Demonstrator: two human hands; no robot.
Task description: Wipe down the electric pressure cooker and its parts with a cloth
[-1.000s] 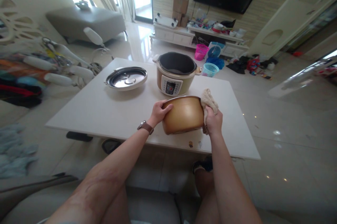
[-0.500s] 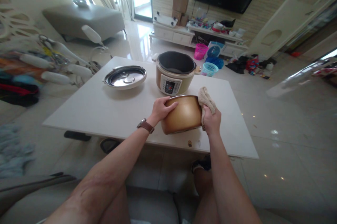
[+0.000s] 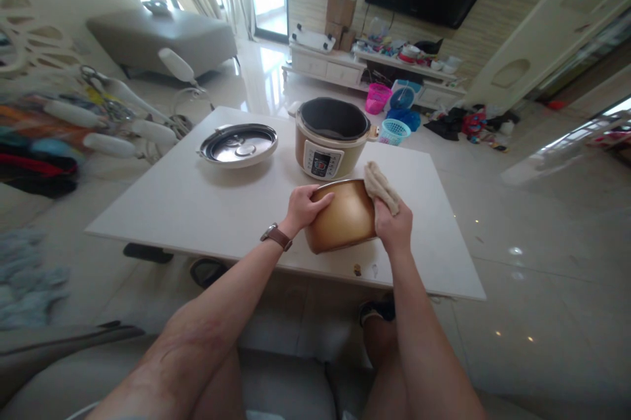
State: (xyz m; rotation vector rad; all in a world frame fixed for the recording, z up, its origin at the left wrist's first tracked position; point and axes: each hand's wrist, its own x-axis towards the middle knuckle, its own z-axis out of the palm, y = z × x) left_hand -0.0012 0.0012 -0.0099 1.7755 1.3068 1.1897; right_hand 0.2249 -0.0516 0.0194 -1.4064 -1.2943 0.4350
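A gold-coloured inner pot (image 3: 344, 217) is tilted over the front of the white table, its open side facing away from me. My left hand (image 3: 304, 207) grips its left rim, thumb on the outer wall and fingers hidden inside. At the pot's right side my right hand (image 3: 394, 226) is closed on a beige cloth (image 3: 380, 187), which lies over the rim. Just behind stands the cooker body (image 3: 331, 137), open at the top with a dark interior and a control panel in front. Its round lid (image 3: 238, 145) lies inner side up to the left.
The white table (image 3: 162, 203) carries a small brown bit (image 3: 357, 269) near its front edge. Beyond it, on the floor, are a pink basket (image 3: 377, 98) and a light blue basket (image 3: 394, 131). A standing appliance with white paddles (image 3: 176, 66) is at the left.
My right hand has shifted the cloth slightly left, further over the pot's rim. The left hand keeps its hold, and the view has moved a little.
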